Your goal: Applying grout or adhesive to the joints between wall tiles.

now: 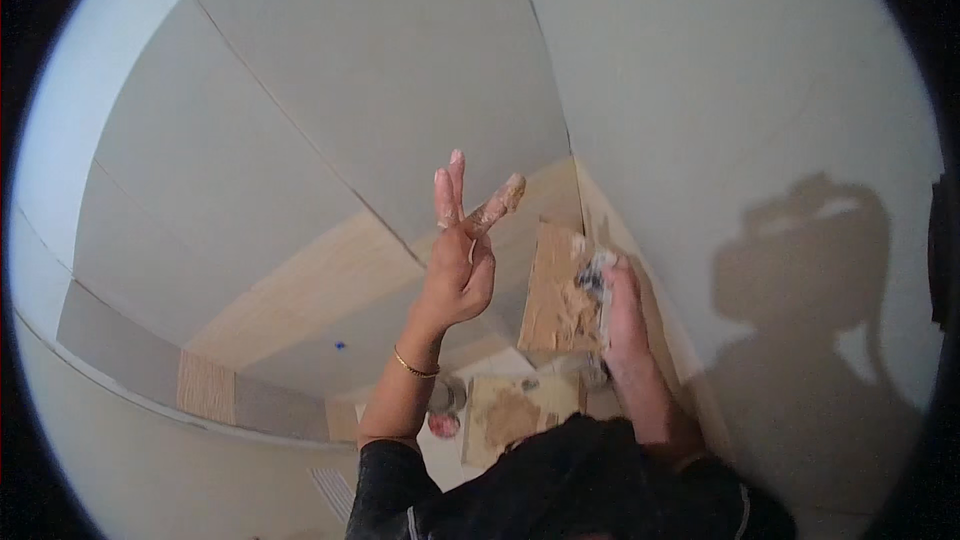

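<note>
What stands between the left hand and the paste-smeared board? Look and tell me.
Nothing visible: just an open gap separates the left hand from the board. The right hand is at the board's right edge, away from that gap.

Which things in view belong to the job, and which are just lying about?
In use:
brown board, gripped by right hand
tan paste on board and left hand

Apparently lying about:
reddish item below
pale board with brown patch, role unclear
</note>
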Tool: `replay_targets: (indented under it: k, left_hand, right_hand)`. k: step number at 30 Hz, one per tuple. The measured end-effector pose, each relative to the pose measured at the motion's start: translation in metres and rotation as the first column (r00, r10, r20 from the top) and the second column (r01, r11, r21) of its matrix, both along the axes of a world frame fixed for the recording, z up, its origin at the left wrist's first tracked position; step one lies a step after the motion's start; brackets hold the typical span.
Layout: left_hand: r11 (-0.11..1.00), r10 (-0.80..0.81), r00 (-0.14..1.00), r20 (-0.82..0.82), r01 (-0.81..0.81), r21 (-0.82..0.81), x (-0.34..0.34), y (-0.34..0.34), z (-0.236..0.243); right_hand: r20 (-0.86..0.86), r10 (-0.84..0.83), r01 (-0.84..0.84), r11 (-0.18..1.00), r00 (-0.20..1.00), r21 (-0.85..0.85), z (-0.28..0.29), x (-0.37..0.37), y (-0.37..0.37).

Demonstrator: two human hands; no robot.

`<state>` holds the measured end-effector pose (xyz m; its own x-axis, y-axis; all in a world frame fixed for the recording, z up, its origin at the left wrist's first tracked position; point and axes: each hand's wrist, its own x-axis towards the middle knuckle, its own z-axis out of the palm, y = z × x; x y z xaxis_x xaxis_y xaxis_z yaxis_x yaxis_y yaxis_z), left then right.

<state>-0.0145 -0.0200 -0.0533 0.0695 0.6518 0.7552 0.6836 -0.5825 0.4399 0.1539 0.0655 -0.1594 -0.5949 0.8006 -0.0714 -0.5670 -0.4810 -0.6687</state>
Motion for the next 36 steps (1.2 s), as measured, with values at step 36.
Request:
replay_targets:
  k: [36]
  left_hand:
    - [0.908,0.417,0.877,-0.238,-0.413,0.07,0.02,-0.038,-0.066]
  right_hand:
    - [0.183,-0.178,0.033,0.799,0.967,0.601,0.012,0.013,0.013]
